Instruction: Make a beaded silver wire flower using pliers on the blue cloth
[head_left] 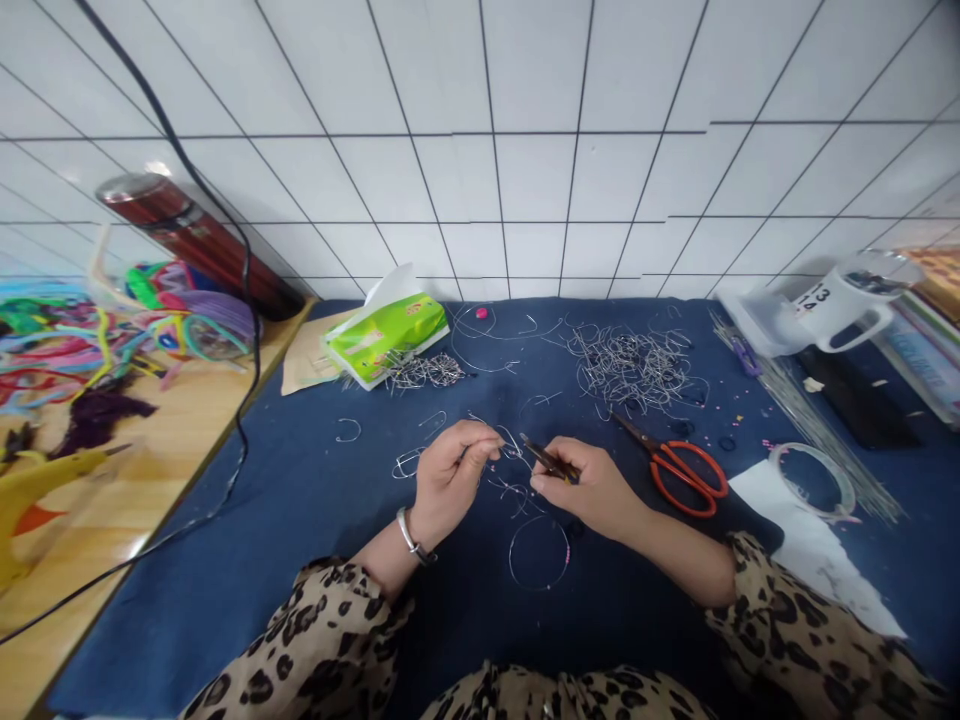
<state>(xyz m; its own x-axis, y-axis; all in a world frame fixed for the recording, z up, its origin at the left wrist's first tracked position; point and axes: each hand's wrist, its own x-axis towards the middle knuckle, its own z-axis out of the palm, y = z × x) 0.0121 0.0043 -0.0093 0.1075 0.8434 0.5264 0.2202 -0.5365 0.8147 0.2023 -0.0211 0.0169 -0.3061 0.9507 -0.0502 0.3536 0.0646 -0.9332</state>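
My left hand (456,465) pinches a thin silvery wire (512,452) between thumb and fingertips. Across from it, my right hand (589,488) is closed round small dark pliers (553,462), whose tip points toward the wire. Whether the jaws touch the wire is too small to tell. Loose wire bits (516,495) lie on the cloth below the hands. Nearer to me rests a round wire hoop (511,562) with several pink beads (568,553) on its right side.
Red-handled scissors (688,480) lie right of my right hand. Behind are a wire heap (634,365) and a green tissue pack (390,335). A white mug (844,305), straight wires (825,430) and a wire coil (849,490) are at right. A black cable (246,300) crosses the left side.
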